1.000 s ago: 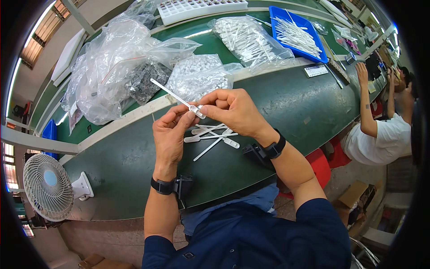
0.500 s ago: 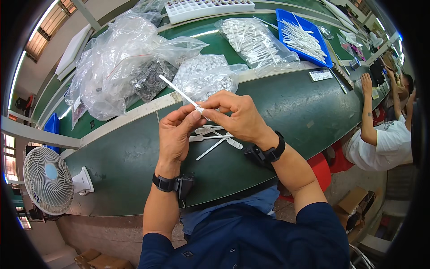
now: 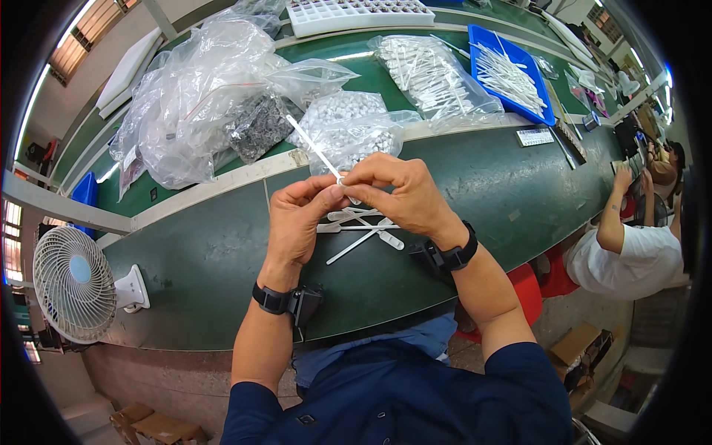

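Observation:
Before my chest, both hands pinch one slim white plastic stick. Its long end slants up and to the left, past the fingers. My left hand is closed, thumb and forefinger on the stick's lower part. My right hand meets it there, with its thumb and fingertips pressed together on the same part. The fingers partly hide that lower end, so any small piece at the joint is hard to make out. Just under my hands, several similar white sticks with flat, paddle-shaped ends lie crossed on the green table.
Beyond my hands lie a bag of small white pieces, a bag of dark grey pieces and a bag of white sticks. A blue tray holds more sticks. A fan stands left; a co-worker sits right.
The view has shifted slightly, so the surroundings sit a little differently. Both hands keep their pinch on the stick, which points up-left as before. The co-worker's arm on the right has moved.

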Action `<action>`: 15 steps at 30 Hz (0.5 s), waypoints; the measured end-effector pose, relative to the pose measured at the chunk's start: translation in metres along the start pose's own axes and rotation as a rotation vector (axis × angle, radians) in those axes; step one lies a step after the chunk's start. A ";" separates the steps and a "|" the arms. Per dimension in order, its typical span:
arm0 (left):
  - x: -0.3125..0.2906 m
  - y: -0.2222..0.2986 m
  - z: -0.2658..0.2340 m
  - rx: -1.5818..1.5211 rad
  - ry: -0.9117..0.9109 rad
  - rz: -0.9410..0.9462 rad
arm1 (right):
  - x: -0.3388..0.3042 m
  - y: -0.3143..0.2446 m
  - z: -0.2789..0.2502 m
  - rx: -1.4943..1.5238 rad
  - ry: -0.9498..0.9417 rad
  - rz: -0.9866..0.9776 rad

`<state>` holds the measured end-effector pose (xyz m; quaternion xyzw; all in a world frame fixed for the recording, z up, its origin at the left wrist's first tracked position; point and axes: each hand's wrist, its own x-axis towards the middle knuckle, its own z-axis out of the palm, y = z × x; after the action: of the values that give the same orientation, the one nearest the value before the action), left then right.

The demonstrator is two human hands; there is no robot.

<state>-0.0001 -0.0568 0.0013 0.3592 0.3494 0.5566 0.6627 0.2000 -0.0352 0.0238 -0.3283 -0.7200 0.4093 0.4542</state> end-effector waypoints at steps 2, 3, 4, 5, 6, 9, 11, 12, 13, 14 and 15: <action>0.000 0.001 -0.001 0.003 0.006 -0.008 | 0.000 -0.004 -0.005 -0.029 -0.020 0.033; 0.000 0.001 -0.001 0.007 0.010 -0.015 | 0.001 -0.008 -0.008 -0.058 -0.038 0.065; 0.000 0.001 -0.001 0.011 0.015 -0.023 | 0.001 -0.009 -0.009 -0.087 -0.056 0.097; 0.000 0.001 -0.001 0.011 0.013 -0.023 | 0.001 -0.008 -0.009 -0.089 -0.055 0.098; 0.000 0.000 -0.001 0.018 0.017 -0.028 | 0.001 -0.005 -0.009 -0.120 -0.044 0.044; 0.001 -0.002 0.000 0.033 0.024 -0.038 | 0.001 -0.002 -0.007 -0.184 -0.024 -0.065; 0.001 -0.004 0.000 0.064 0.035 -0.010 | 0.001 -0.003 -0.006 -0.206 -0.014 -0.058; 0.001 -0.004 0.001 0.080 0.040 0.004 | 0.000 -0.004 -0.005 -0.217 -0.009 -0.055; 0.001 -0.005 0.001 0.079 0.041 0.003 | 0.000 -0.004 -0.004 -0.217 -0.010 -0.054; 0.001 -0.006 0.002 0.099 0.045 0.015 | 0.000 -0.004 -0.003 -0.219 -0.002 -0.054; 0.000 -0.007 0.002 0.118 0.048 0.026 | 0.000 -0.004 -0.002 -0.221 0.007 -0.054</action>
<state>0.0049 -0.0575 -0.0035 0.3886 0.3927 0.5522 0.6244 0.2013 -0.0371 0.0280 -0.3583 -0.7677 0.3138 0.4287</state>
